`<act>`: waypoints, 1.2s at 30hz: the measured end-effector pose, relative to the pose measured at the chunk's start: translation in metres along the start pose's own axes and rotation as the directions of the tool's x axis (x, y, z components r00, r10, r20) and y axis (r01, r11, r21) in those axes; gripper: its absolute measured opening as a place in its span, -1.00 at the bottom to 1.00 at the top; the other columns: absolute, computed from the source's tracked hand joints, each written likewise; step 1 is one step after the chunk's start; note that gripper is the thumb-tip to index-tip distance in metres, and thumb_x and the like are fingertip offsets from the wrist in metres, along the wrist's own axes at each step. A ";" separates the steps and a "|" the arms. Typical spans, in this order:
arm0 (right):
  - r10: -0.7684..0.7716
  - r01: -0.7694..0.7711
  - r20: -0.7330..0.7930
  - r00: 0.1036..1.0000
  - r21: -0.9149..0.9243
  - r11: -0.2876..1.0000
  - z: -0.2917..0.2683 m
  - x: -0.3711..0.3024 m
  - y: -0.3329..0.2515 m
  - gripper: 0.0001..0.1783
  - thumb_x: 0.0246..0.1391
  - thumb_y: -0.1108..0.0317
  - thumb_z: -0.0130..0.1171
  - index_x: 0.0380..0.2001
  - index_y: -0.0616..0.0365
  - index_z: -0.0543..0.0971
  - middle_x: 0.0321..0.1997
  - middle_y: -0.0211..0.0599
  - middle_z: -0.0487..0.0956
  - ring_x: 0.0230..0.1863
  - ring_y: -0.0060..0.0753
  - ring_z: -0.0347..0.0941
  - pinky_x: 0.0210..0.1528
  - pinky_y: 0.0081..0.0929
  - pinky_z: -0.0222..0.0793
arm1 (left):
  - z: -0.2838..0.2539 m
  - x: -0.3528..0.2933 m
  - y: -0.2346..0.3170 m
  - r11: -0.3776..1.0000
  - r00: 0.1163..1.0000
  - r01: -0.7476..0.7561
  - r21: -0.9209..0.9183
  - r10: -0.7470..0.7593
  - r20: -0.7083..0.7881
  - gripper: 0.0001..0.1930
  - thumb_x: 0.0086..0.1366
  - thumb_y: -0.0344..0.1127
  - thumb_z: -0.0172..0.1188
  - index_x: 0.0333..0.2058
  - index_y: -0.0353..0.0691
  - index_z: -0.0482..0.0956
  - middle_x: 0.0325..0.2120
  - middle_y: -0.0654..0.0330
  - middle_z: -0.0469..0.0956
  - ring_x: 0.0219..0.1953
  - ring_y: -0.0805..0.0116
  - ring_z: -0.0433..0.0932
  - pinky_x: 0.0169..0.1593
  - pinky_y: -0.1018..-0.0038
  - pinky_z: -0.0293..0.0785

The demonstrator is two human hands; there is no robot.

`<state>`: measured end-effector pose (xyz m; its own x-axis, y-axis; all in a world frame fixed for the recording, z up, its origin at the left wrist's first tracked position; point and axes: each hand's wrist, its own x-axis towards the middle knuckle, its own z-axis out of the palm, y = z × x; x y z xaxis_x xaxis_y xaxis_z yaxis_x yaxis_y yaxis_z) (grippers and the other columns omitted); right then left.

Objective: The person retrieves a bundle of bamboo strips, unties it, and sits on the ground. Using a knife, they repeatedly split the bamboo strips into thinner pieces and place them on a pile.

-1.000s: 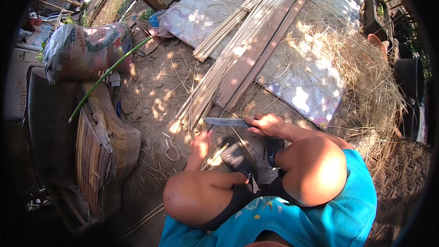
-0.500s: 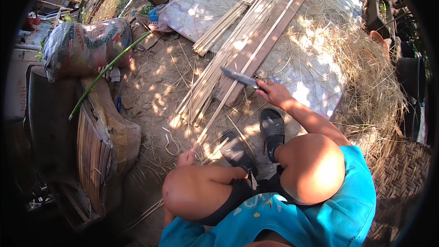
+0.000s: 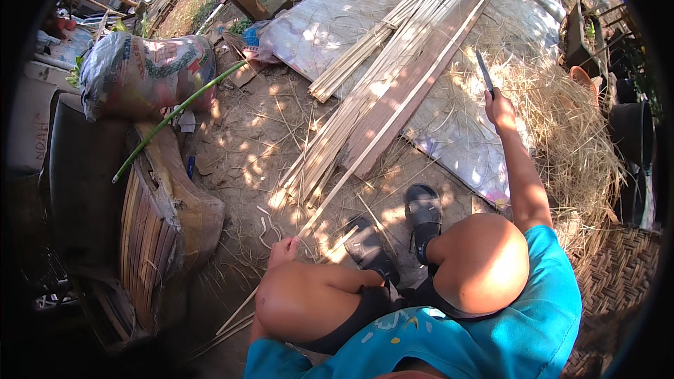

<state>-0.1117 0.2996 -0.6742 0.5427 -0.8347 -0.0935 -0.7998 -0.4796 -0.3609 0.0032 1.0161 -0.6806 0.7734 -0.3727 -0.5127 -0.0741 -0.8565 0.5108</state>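
Note:
My left hand (image 3: 282, 250), beside my left knee, is closed on the near end of a long, thin bamboo strip (image 3: 393, 127). From there the strip runs away from me along a dark wooden plank (image 3: 382, 142). Out to the far right, my right hand (image 3: 500, 109) grips a knife (image 3: 484, 71), its blade pointing away from me and apart from the strip. A bundle of pale bamboo strips (image 3: 344, 142) lies along the plank's left side, with a shorter bundle (image 3: 344, 77) beyond it.
Fine shavings (image 3: 562, 126) are heaped at the right, next to a woven mat (image 3: 618, 274). A stuffed sack (image 3: 147, 74) and a green stalk (image 3: 179, 109) rest at the left over a wooden piece (image 3: 186, 203). A sheet (image 3: 309, 28) covers ground beyond. My sandaled feet (image 3: 425, 214) are close by.
My right hand has swung the knife off the strip, away to the far right, and the blade has turned to point forward. My left hand still holds the strip's near end.

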 end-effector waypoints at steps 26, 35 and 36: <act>-0.502 0.484 0.063 0.863 0.181 0.856 0.071 -0.093 -0.069 -0.57 0.35 -0.03 0.03 0.08 0.01 0.49 -0.39 0.10 0.60 -0.35 0.27 0.57 -0.28 0.06 0.49 | 0.018 -0.005 -0.001 0.994 0.993 -0.041 0.104 0.029 0.114 -0.54 0.51 -0.01 -0.07 -0.41 -0.28 0.55 -0.58 -0.04 0.55 -0.48 -0.05 0.55 -0.33 0.08 0.40; -0.731 0.633 0.394 0.557 0.368 0.681 0.093 -0.225 -0.132 -0.61 0.36 -0.03 0.03 0.12 -0.13 0.43 -0.33 0.10 0.59 -0.27 0.26 0.55 -0.22 0.05 0.49 | 0.057 0.051 0.080 0.962 0.961 -0.235 0.139 0.251 -0.116 -0.63 0.48 0.00 0.03 -0.19 -0.24 0.49 -0.46 -0.22 0.62 -0.34 -0.23 0.65 -0.25 -0.03 0.56; -0.758 0.698 0.468 0.453 0.342 0.629 0.094 -0.246 -0.135 -0.57 0.35 -0.05 0.03 0.15 -0.15 0.42 -0.31 0.08 0.59 -0.27 0.24 0.56 -0.20 0.05 0.49 | 0.059 0.061 0.088 0.963 0.980 -0.160 0.219 0.181 -0.083 -0.66 0.49 -0.03 0.01 -0.18 -0.23 0.47 -0.46 -0.23 0.61 -0.33 -0.26 0.65 -0.26 -0.08 0.54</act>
<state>-0.1127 0.5952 -0.6900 0.9727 0.1121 -0.2031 -0.0361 -0.7916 -0.6100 0.0063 0.8968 -0.7073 0.7969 -0.4909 -0.3522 -0.3325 -0.8431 0.4227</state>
